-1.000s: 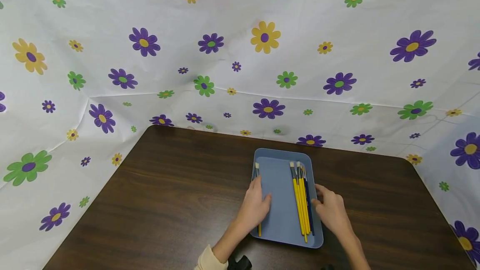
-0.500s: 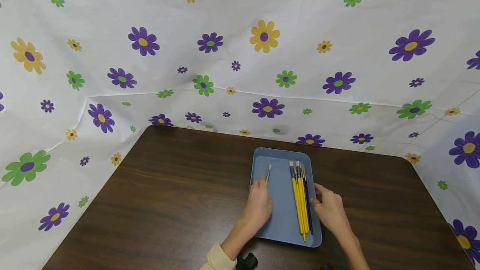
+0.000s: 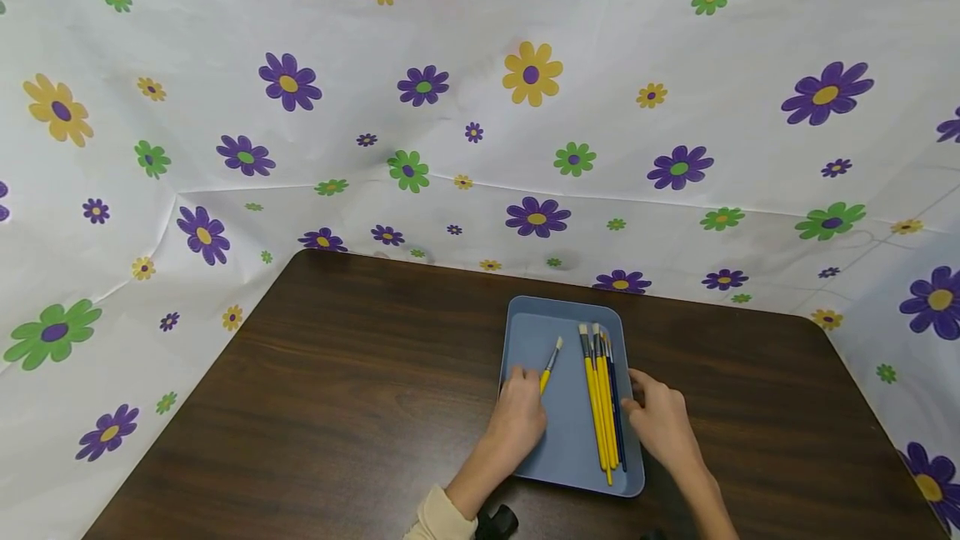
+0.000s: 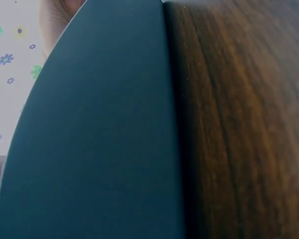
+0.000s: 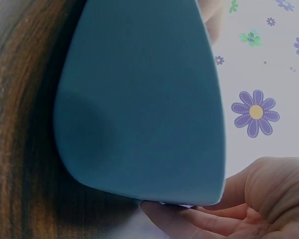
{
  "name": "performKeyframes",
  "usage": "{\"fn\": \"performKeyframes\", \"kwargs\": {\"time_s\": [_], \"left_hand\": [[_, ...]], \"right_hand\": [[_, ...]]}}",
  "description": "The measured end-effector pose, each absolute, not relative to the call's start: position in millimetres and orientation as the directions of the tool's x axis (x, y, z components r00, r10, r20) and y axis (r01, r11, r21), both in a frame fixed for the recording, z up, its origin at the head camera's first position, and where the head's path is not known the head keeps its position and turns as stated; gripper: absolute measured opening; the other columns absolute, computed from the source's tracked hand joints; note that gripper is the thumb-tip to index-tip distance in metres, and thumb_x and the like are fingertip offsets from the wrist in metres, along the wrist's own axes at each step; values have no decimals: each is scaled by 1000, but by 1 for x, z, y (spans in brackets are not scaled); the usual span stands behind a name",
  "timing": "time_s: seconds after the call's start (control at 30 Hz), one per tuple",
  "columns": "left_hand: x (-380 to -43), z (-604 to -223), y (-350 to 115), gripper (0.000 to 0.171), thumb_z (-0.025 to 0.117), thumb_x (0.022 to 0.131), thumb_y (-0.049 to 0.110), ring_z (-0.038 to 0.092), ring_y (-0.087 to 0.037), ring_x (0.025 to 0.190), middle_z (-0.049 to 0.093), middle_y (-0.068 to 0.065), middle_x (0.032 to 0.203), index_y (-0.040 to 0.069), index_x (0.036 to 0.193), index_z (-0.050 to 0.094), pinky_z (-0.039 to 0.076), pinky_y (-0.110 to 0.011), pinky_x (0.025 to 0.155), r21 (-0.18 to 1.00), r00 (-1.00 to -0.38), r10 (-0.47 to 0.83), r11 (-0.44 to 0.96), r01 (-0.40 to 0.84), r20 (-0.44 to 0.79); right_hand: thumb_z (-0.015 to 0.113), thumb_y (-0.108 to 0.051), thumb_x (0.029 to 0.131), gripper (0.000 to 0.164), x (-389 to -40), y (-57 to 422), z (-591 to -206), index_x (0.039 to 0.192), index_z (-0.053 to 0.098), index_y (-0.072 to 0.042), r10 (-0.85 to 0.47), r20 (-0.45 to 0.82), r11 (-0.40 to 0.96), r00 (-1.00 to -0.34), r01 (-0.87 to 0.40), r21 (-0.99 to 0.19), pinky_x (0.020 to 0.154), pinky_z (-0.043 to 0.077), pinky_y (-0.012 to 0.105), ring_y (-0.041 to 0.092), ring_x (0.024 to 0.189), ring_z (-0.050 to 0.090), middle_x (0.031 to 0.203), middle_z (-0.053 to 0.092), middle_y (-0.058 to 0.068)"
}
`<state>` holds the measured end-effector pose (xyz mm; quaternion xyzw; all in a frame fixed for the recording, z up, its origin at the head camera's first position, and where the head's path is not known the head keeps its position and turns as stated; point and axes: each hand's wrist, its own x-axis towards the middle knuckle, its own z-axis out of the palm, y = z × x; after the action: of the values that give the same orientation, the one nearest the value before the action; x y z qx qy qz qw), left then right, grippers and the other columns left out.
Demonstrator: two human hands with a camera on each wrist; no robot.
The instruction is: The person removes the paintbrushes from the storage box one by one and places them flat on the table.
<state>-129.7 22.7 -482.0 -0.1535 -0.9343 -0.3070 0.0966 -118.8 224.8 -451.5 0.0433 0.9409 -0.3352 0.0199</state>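
A blue-grey tray (image 3: 566, 448) lies on the table with its long side running away from me. My left hand (image 3: 517, 415) is over its left side, fingers curled on a yellow-handled paintbrush (image 3: 550, 367). The pale bristles point up and right; the handle's lower part is hidden by the hand. My right hand (image 3: 663, 423) grips the tray's right wall, thumb inside the rim and fingers outside, as the right wrist view shows beside the tray wall (image 5: 144, 99). Along the tray's right side lie several paintbrushes (image 3: 600, 407), yellow and dark blue, bristles away from me.
The dark wooden table (image 3: 360, 390) extends on both sides of the tray. Behind it hangs a white flowered sheet (image 3: 450, 40). In the left wrist view, the tray's outer wall (image 4: 99, 124) fills much of the picture.
My left hand has brought the paintbrush from the tray's left edge toward the middle, and its bristle end has swung right. My right hand stays on the tray's right wall.
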Motion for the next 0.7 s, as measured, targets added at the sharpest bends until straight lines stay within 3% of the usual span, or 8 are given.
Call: {"fn": "performKeyframes", "kwargs": {"time_s": [0.37, 0.7], "left_hand": [[-131, -478, 22, 15, 69, 74, -18, 60, -26, 66, 53, -11, 77, -6, 83, 65, 53, -34, 58, 594, -943, 224, 733, 331, 248], [-134, -466, 17, 27, 61, 82, -20, 65, -28, 78, 63, -15, 88, -11, 105, 71, 57, -34, 66, 749, -958, 165, 597, 288, 236]], "right_hand": [[63, 5, 95, 46, -118, 226, -451, 136, 51, 20, 62, -63, 775, -996, 88, -626, 58, 45, 33, 26, 75, 61, 115, 65, 39], [64, 5, 95, 45, -120, 226, -451, 136, 52, 20, 69, -69, 779, -995, 96, -619, 65, 51, 38, 29, 82, 64, 116, 65, 38]]}}
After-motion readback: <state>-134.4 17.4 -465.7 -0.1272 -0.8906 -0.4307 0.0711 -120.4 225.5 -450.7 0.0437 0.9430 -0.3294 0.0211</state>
